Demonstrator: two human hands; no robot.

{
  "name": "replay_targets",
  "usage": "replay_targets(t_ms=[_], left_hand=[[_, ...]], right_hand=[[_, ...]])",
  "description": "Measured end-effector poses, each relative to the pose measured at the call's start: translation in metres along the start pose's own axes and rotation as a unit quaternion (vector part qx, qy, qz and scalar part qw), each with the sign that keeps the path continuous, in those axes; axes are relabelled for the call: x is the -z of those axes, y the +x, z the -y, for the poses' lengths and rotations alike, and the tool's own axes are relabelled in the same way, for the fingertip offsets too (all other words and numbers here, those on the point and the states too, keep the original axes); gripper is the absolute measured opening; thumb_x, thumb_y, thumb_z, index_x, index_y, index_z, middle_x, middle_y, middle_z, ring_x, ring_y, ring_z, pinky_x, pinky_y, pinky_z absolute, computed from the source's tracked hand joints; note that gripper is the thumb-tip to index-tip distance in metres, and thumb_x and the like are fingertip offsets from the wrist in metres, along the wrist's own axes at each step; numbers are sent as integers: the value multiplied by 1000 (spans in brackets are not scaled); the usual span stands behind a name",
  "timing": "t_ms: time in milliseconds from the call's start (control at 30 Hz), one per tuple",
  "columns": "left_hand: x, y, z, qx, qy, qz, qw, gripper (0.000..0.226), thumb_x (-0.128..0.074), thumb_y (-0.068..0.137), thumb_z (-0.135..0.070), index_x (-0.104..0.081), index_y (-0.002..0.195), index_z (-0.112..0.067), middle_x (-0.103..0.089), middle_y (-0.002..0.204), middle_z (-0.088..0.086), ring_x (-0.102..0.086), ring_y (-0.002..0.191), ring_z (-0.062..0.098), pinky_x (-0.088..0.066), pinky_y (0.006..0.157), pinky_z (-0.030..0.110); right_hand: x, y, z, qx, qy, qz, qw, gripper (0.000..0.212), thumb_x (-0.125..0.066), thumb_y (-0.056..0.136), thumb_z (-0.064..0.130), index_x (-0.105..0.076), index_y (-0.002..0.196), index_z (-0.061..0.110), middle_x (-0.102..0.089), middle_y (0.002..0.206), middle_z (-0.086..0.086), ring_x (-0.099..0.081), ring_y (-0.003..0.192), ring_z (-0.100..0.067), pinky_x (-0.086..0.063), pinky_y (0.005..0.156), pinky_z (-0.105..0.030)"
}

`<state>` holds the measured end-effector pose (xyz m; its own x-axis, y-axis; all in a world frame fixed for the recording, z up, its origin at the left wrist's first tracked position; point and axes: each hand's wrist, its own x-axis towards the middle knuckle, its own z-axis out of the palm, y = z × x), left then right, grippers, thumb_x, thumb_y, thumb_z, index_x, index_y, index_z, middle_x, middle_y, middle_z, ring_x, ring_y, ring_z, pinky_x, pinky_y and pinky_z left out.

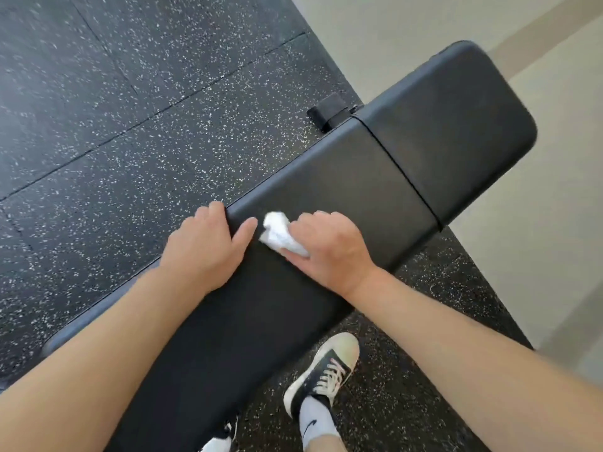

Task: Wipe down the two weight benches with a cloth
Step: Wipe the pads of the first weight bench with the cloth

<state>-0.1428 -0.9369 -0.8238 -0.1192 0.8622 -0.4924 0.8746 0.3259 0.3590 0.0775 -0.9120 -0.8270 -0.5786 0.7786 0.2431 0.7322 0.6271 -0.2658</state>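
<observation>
A black padded weight bench (342, 177) runs diagonally from the lower left to the upper right, with a seam splitting the long pad from the shorter end pad (456, 132). My right hand (329, 249) grips a crumpled white cloth (280, 234) and presses it on the long pad near its left edge. My left hand (208, 249) holds the pad's left edge, fingers over the side and thumb on top, just left of the cloth. Only one bench is in view.
Black speckled rubber floor tiles (130, 125) lie to the left and under the bench. A pale floor and wall (538, 256) border the mat on the right. My foot in a dark sneaker (323, 373) stands right of the bench. A black frame bracket (329, 112) sticks out beside the seam.
</observation>
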Motion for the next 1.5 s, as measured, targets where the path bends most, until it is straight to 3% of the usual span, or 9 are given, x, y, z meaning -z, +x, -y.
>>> replay_targets(t_ms=[200, 300, 500, 667, 800, 900, 1067, 1267, 1500], left_hand=[[-28, 36, -56, 10, 43, -147, 988, 49, -31, 100, -62, -47, 94, -16, -61, 94, 9, -59, 85, 38, -40, 69, 44], [-33, 32, -49, 24, 59, -186, 981, 46, -30, 100, -60, -53, 99, -20, -65, 94, 6, -61, 83, 37, -37, 67, 41], [-36, 32, -44, 40, 61, -192, 979, 44, -25, 101, -59, -55, 108, -27, -68, 93, 5, -64, 86, 36, -40, 70, 42], [-36, 33, -45, 45, 81, -188, 978, 50, -23, 100, -58, -55, 113, -22, -69, 100, 13, -63, 90, 41, -41, 76, 46], [-36, 33, -45, 45, 93, -186, 977, 54, -22, 99, -57, -55, 117, -19, -69, 105, 18, -63, 94, 45, -43, 79, 49], [-36, 34, -46, 41, 97, -186, 977, 55, -21, 99, -56, -55, 118, -17, -68, 109, 23, -63, 97, 47, -43, 79, 49], [-38, 35, -42, 34, 99, -199, 974, 49, -23, 100, -54, -54, 110, -18, -68, 101, 22, -62, 92, 47, -36, 73, 45], [-40, 36, -37, 41, 77, -227, 970, 43, -25, 100, -52, -56, 101, -22, -66, 85, 14, -57, 77, 39, -35, 68, 41], [-39, 35, -37, 39, 39, -235, 970, 44, -28, 99, -53, -58, 94, -22, -52, 68, -5, -48, 70, 31, -34, 67, 38]], right_hand=[[39, 11, -143, -183, -68, -66, 979, 37, -74, 95, 36, -57, 75, 10, -55, 65, -10, -56, 58, -37, -44, 52, -42], [27, 1, -108, -240, -63, -96, 964, 30, -73, 95, 40, -61, 88, 13, -53, 64, -7, -54, 56, -35, -43, 50, -42], [-12, -75, 44, -96, 62, -31, 993, 18, -60, 100, 28, -62, 83, 22, -44, 69, 1, -42, 61, -24, -25, 58, -39], [-4, -78, 11, -4, 74, -26, 997, 19, -57, 98, 16, -60, 80, 21, -45, 69, 1, -42, 60, -23, -30, 56, -36], [25, -49, -97, -148, -51, -136, 978, 23, -63, 100, 44, -69, 87, 27, -36, 61, 2, -42, 53, -25, -32, 48, -39], [41, -49, -151, -184, -31, -131, 974, 24, -75, 92, 35, -57, 89, 19, -45, 62, -3, -48, 55, -28, -37, 48, -38], [30, -41, -87, -294, 16, -121, 948, 28, -52, 103, 31, -72, 90, 15, -47, 62, -2, -50, 54, -29, -35, 50, -40], [-15, -51, 66, -88, 81, -14, 993, 18, -60, 100, 28, -73, 94, 16, -53, 67, 2, -49, 57, -22, -34, 54, -37], [11, -42, -15, 5, -6, -63, 998, 30, -57, 102, 41, -77, 97, 18, -51, 64, 0, -54, 56, -25, -42, 49, -38]])
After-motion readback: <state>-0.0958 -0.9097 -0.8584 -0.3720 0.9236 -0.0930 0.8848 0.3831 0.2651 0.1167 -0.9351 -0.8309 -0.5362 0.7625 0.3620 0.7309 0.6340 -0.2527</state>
